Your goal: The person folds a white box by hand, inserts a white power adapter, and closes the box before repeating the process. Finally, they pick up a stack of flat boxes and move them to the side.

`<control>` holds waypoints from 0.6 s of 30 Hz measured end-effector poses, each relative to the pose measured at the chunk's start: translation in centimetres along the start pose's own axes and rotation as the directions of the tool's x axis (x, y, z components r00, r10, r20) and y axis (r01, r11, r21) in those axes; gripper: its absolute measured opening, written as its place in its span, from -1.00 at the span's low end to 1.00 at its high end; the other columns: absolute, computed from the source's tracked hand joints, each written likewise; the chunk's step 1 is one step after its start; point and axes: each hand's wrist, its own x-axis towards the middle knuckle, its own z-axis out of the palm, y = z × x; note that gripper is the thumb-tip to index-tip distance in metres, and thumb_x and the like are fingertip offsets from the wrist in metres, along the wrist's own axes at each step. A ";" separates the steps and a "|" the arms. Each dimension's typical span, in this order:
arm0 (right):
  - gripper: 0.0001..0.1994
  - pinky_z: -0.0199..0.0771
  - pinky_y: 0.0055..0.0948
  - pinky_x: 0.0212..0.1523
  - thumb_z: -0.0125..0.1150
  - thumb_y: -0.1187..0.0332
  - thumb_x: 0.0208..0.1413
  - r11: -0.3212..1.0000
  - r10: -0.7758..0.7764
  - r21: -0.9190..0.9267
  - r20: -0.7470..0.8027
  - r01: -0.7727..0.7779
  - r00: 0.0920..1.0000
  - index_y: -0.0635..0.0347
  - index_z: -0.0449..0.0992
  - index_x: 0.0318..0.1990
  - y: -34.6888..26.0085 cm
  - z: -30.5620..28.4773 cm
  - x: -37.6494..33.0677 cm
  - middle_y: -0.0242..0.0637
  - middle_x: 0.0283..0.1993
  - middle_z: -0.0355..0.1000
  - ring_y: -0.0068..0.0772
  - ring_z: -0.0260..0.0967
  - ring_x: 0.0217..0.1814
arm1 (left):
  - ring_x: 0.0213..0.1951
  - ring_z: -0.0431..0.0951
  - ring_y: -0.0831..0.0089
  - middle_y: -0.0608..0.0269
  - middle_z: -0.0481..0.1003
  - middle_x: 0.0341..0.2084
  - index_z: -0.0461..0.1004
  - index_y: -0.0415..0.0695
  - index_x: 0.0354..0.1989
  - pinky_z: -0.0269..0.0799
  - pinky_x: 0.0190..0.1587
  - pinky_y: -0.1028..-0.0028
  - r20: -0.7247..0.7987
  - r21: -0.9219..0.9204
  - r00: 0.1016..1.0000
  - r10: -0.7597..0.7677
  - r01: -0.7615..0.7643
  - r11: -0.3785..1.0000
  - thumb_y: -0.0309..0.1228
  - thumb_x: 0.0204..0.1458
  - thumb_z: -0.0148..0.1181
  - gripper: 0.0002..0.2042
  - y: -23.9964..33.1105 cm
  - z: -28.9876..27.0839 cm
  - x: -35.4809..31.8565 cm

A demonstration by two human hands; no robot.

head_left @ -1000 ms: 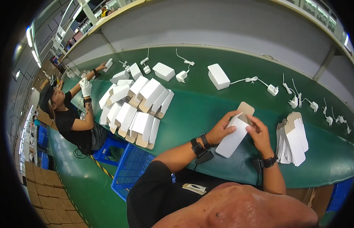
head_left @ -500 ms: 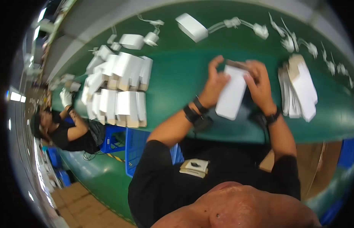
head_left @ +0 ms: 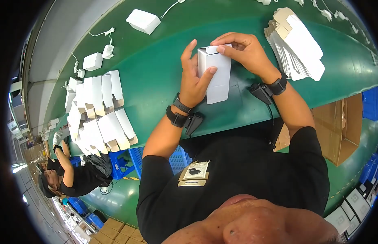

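A small white cardboard box [head_left: 218, 77] is held up over the green table between both hands. Along its left side lies my left hand [head_left: 196, 79], thumb across the front face and index finger raised off it. At the box's top end, my right hand [head_left: 241, 49] pinches the flap [head_left: 212, 49] between thumb and fingers. The top flap looks folded partly over, and a long flap hangs at the lower end. Both wrists carry black straps with small black devices.
Several white box sleeves [head_left: 101, 122] stand in rows at the left. A stack of flat white cartons [head_left: 296, 46] lies at the right. White adapters with cords [head_left: 108, 51] line the far side, with a closed white box [head_left: 143, 21]. A co-worker [head_left: 81, 175] works at the far left.
The flattened-looking carton has been opened into a box shape, and my right hand is now at its top flap. The head view has turned, shifting the table's things leftward.
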 end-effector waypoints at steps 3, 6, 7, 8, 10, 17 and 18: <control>-0.85 0.48 -0.52 -0.03 0.24 0.47 0.18 0.999 0.027 -0.021 0.023 -0.027 0.999 0.28 0.62 -0.13 -0.7 -0.7 0.4 -0.25 -0.05 0.55 -0.50 0.47 -0.06 | -0.02 0.50 0.29 -0.04 0.46 -0.02 -0.16 -0.16 0.41 0.40 0.06 0.34 0.018 0.006 1.000 -0.016 0.016 1.000 -0.41 0.22 0.13 -0.31 -0.2 0.0 0.5; -0.85 0.49 -0.51 -0.01 0.25 0.46 0.17 0.998 0.037 -0.061 0.072 -0.033 0.997 0.27 0.63 -0.13 -0.8 -1.2 0.6 -0.24 -0.04 0.56 -0.47 0.48 -0.04 | -0.04 0.50 0.33 0.01 0.46 -0.05 -0.09 -0.14 0.39 0.41 0.03 0.36 0.028 0.101 0.999 -0.032 0.029 0.994 -0.41 0.23 0.10 -0.37 -1.5 -0.8 0.4; -0.84 0.49 -0.50 -0.01 0.26 0.46 0.16 0.998 0.008 -0.058 0.080 -0.003 0.997 0.27 0.63 -0.13 -0.7 -1.2 0.6 -0.24 -0.04 0.56 -0.46 0.48 -0.04 | -0.05 0.50 0.35 0.03 0.47 -0.06 -0.05 -0.14 0.38 0.41 0.02 0.37 0.034 0.143 0.999 -0.038 0.033 0.989 -0.41 0.24 0.09 -0.40 -1.5 -0.8 0.6; -0.84 0.49 -0.49 0.00 0.27 0.45 0.15 0.998 -0.021 -0.054 0.089 0.026 0.996 0.26 0.63 -0.13 -0.6 -1.3 0.6 -0.24 -0.03 0.56 -0.44 0.48 -0.04 | -0.05 0.50 0.35 0.03 0.47 -0.06 -0.05 -0.14 0.38 0.41 0.02 0.37 0.040 0.142 0.998 -0.040 0.034 0.989 -0.41 0.24 0.09 -0.40 -1.5 -0.8 0.6; -0.83 0.49 -0.48 0.01 0.28 0.44 0.15 0.997 -0.051 -0.054 0.094 0.056 0.994 0.26 0.63 -0.13 -0.5 -1.4 0.6 -0.24 -0.02 0.56 -0.43 0.48 -0.04 | -0.05 0.48 0.40 0.05 0.45 -0.04 0.00 -0.12 0.35 0.40 0.01 0.40 0.013 -0.010 0.999 -0.052 0.052 0.999 -0.42 0.25 0.07 -0.45 -1.2 -0.5 0.7; -0.74 0.46 -0.44 0.07 0.26 0.43 0.15 0.959 -0.041 -0.277 0.093 0.065 0.995 0.24 0.59 -0.01 -1.1 -0.4 1.0 -0.21 0.03 0.54 -0.45 0.47 0.02 | -0.03 0.45 0.44 0.01 0.40 0.03 0.05 -0.11 0.28 0.38 0.03 0.43 -0.015 -0.143 0.995 -0.096 0.093 0.985 -0.37 0.30 -0.02 -0.57 -0.2 -0.7 1.6; -0.74 0.46 -0.44 0.07 0.26 0.43 0.15 0.953 -0.052 -0.293 0.088 0.076 0.995 0.24 0.59 -0.01 -1.2 -0.4 1.3 -0.21 0.03 0.54 -0.45 0.47 0.02 | -0.01 0.44 0.42 0.00 0.39 0.04 0.04 -0.11 0.28 0.37 0.05 0.41 -0.056 -0.169 0.986 -0.156 0.145 0.975 -0.35 0.31 -0.03 -0.57 0.0 -0.8 2.0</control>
